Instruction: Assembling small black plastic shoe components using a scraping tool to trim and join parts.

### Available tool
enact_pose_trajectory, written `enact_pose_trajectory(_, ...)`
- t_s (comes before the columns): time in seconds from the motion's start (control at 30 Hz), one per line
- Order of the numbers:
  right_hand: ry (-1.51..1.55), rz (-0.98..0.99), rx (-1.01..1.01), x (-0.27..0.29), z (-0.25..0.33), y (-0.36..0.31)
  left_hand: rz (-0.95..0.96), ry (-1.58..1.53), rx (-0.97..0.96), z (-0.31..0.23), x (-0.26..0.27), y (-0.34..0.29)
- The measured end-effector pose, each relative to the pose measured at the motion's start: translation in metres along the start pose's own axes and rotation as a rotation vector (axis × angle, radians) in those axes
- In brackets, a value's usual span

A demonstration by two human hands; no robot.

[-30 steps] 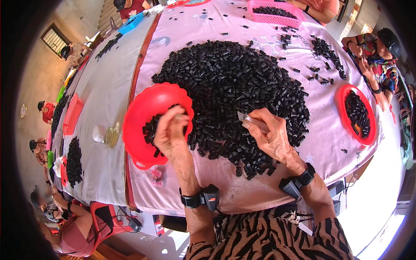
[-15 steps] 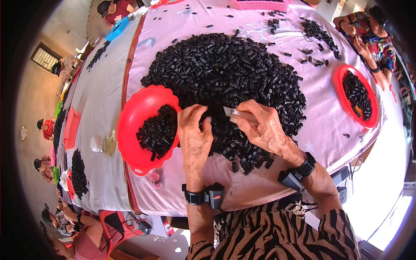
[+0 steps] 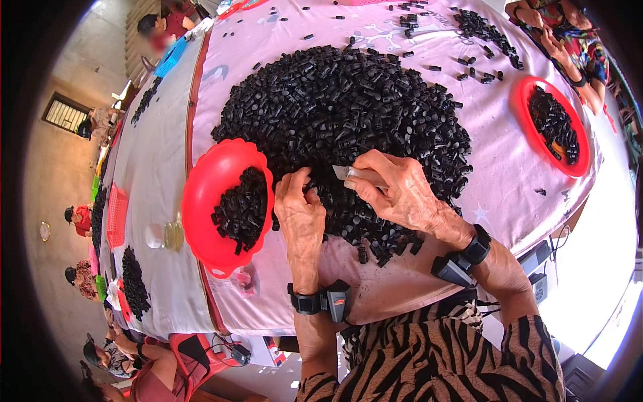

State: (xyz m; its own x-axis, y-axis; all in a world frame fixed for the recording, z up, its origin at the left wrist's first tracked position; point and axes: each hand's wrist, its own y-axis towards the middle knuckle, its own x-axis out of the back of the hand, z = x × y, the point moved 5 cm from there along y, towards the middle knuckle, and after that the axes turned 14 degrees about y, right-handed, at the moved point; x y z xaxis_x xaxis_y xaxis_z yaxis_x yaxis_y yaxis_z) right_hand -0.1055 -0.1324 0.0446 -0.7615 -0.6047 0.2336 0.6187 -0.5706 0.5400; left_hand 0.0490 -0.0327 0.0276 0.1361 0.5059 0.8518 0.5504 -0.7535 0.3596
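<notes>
My right hand (image 3: 402,191) pinches a small knife blade (image 3: 340,171) with a pale, wrapped-looking grip; its tip points left. Close beside that tip is my left hand (image 3: 300,211), fingers curled and thumb drawn toward the index finger. Anything pinched there is too dark and small to make out. Both hands are over the near part of a large heap of small black plastic cylinder-shaped pieces (image 3: 348,107). Just left of my left hand, a red scallop-edged basin (image 3: 201,194) holds more black pieces (image 3: 242,211).
A red oval basin (image 3: 519,100) with black pieces stands at the right, near another person (image 3: 562,53). Loose pieces lie across the pink cloth (image 3: 495,161). To the left are a jar (image 3: 173,236), a pink basket (image 3: 116,214) and a blue basket (image 3: 170,57). Several people sit around.
The view has shifted slightly. My left thumb and index finger have drawn closer together, and the blade in my right hand is a little nearer to them.
</notes>
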Motion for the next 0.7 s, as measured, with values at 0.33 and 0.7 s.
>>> enact_pose_trajectory(0.33,-0.053,0.046,-0.018,0.004,0.003,0.000,0.028,-0.847,0.117,-0.009,0.003,-0.002)
enact_pose_trajectory(0.7,-0.046,0.034,0.021,0.003,0.003,0.002,0.191,-1.298,0.224,-0.014,-0.002,-0.006)
